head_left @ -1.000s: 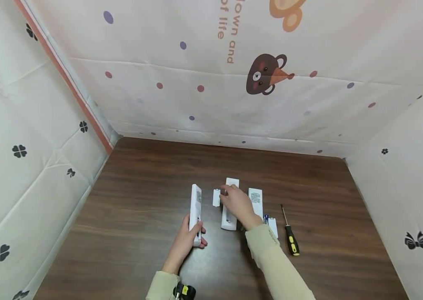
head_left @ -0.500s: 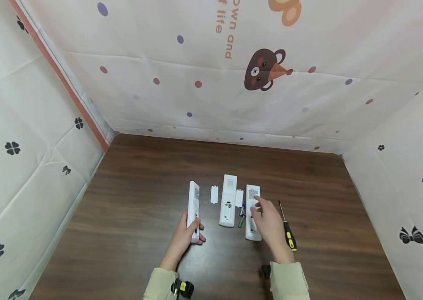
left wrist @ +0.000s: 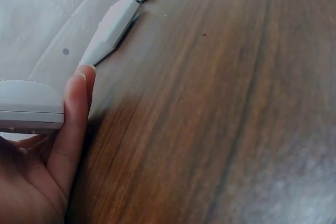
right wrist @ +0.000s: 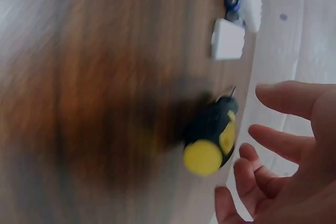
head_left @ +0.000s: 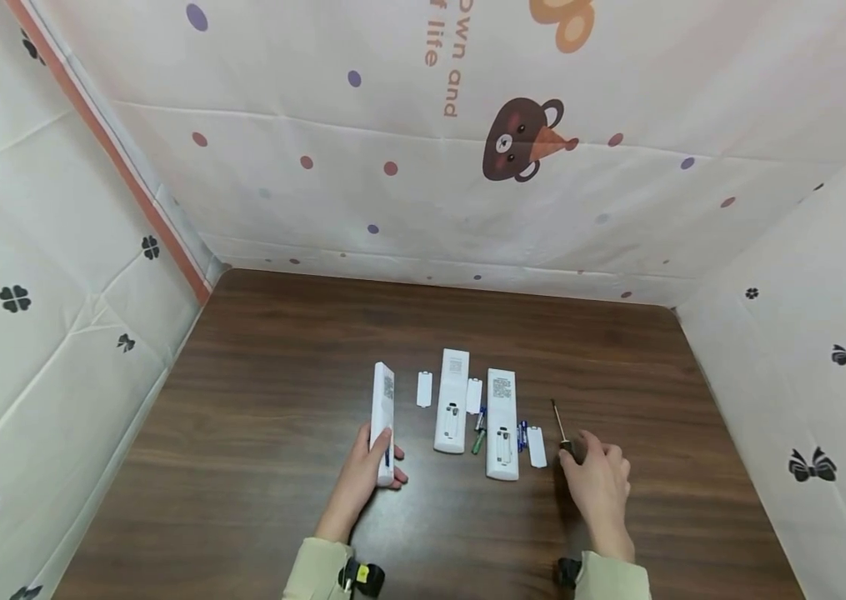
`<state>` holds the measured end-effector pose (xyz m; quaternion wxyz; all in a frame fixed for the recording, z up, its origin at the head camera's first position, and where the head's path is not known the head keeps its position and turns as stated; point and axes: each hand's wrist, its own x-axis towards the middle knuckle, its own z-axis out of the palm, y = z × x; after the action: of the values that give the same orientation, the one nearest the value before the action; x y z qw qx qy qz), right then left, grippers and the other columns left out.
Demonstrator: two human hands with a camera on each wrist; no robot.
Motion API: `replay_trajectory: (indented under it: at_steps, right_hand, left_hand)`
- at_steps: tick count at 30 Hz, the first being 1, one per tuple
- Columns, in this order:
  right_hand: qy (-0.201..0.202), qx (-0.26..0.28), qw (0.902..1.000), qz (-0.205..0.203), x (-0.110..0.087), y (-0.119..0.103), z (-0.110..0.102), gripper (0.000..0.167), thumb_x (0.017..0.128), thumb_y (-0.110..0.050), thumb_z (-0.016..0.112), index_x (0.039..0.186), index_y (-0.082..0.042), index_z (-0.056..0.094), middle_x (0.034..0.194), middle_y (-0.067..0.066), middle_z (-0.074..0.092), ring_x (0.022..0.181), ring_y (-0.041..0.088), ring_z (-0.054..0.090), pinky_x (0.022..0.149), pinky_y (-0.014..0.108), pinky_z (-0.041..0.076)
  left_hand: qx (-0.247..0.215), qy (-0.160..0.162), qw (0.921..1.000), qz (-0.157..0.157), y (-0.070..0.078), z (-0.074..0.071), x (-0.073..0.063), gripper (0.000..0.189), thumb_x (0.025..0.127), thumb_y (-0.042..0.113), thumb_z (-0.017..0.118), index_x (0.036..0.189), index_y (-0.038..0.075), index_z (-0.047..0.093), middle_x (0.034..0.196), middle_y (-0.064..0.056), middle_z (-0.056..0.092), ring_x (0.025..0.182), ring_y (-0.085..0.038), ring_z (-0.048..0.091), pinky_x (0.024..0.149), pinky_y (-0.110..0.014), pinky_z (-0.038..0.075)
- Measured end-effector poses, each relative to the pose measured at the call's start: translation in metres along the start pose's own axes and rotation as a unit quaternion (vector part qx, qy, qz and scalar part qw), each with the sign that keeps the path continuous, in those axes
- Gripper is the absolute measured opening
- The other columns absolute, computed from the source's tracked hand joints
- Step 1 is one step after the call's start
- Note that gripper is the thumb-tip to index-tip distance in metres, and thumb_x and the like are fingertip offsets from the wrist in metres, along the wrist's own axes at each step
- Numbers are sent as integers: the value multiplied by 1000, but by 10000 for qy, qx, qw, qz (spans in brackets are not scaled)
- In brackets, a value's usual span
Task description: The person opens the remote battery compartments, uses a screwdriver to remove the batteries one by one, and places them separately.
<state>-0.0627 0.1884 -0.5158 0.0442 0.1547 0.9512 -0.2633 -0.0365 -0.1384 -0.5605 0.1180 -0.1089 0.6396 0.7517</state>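
Note:
In the head view my left hand (head_left: 359, 479) grips a white remote control (head_left: 382, 400), held tilted on its edge with its labelled back turned to the right. The left wrist view shows that remote's end (left wrist: 31, 109) against the fingers. On the right, my right hand (head_left: 598, 482) hovers over the screwdriver (head_left: 559, 421), hiding most of its handle in the head view. From the right wrist, the black-and-yellow screwdriver handle (right wrist: 210, 129) lies apart from the spread, slightly bent fingers (right wrist: 286, 97).
Two white remotes (head_left: 454, 379) (head_left: 501, 412) lie back up, battery bays uncovered. Battery covers (head_left: 424, 389) (head_left: 473, 395) (head_left: 537, 447) lie beside them. Green (head_left: 478, 442) and blue batteries (head_left: 522, 436) rest near the remotes. Printed cloth walls (head_left: 280, 192) border the brown table (head_left: 227, 467).
My right hand has moved right, from above the middle remote, past the right remote, to the screwdriver. The left hand keeps holding its remote in about the same place.

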Motion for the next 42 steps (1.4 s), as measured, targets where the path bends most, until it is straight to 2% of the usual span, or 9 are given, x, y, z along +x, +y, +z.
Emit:
replay_trajectory:
  at_steps: [6, 11, 18, 24, 28, 33, 37, 40, 42]
  right_hand:
    - [-585, 10, 9983, 46, 0, 9, 1, 60, 85, -32, 57, 132, -1, 36, 121, 31, 29, 109, 45, 27, 81, 58, 34]
    - [-707, -192, 9972, -115, 1, 13, 5, 57, 85, -23, 58, 132, 1, 35, 120, 33, 34, 106, 47, 35, 80, 58, 37]
    - [-587, -171, 9981, -82, 3, 18, 9, 51, 86, -19, 54, 130, -1, 38, 117, 30, 40, 100, 43, 43, 76, 55, 39]
    - [-94, 336, 9993, -91, 2, 8, 12, 48, 83, -18, 51, 128, -3, 44, 113, 22, 47, 97, 35, 47, 77, 48, 39]
    - [141, 646, 9970, -403, -2, -8, 12, 46, 82, -17, 53, 126, -7, 48, 113, 15, 50, 97, 30, 49, 78, 44, 41]
    - [83, 736, 9934, -879, -11, -35, 10, 44, 80, -15, 57, 124, -12, 51, 108, 5, 50, 92, 22, 49, 77, 38, 41]
    - [49, 836, 9858, -1454, -23, -60, 3, 42, 78, -14, 57, 120, -16, 55, 104, -1, 51, 90, 18, 50, 77, 36, 43]
    - [18, 922, 9764, -1955, -32, -74, -2, 40, 77, -12, 57, 117, -19, 57, 100, -5, 53, 84, 15, 51, 72, 33, 45]
    - [-13, 968, 9691, -2270, -38, -81, -4, 38, 78, -12, 59, 115, -21, 59, 96, -8, 54, 79, 12, 50, 68, 30, 45]
  left_hand:
    - [-107, 27, 9999, 28, -2, 0, 0, 53, 92, 49, 35, 128, 11, 28, 94, -26, 55, 61, -33, 62, 53, -44, 53]
    - [-171, -17, 9999, 21, -2, 0, -1, 52, 93, 48, 34, 128, 10, 29, 95, -27, 55, 62, -34, 62, 54, -44, 53]
    - [-229, -17, 9997, 12, -3, 0, -1, 54, 92, 49, 34, 129, 11, 28, 96, -27, 54, 63, -34, 62, 54, -44, 53]
    - [-288, 40, 9996, -65, -1, 2, -2, 54, 91, 51, 36, 129, 13, 30, 101, -27, 53, 66, -33, 62, 53, -45, 52]
    - [-372, 34, 9993, -64, 3, 3, -2, 56, 89, 54, 38, 130, 16, 30, 106, -28, 51, 66, -30, 61, 48, -47, 51]
    - [-565, -12, 9981, 228, 11, 6, -4, 53, 89, 54, 38, 126, 17, 35, 107, -30, 48, 62, -24, 59, 40, -44, 49]
    - [-735, -82, 9960, 492, 33, 12, -12, 45, 94, 45, 34, 127, 14, 36, 108, -27, 49, 71, -34, 59, 50, -50, 50]
    - [-811, -142, 9945, 643, 52, 18, -19, 42, 97, 38, 31, 130, 12, 34, 108, -21, 50, 81, -40, 56, 61, -60, 46]
    - [-880, -189, 9930, 759, 60, 20, -21, 41, 97, 36, 29, 131, 13, 33, 110, -20, 50, 84, -38, 57, 64, -61, 45]
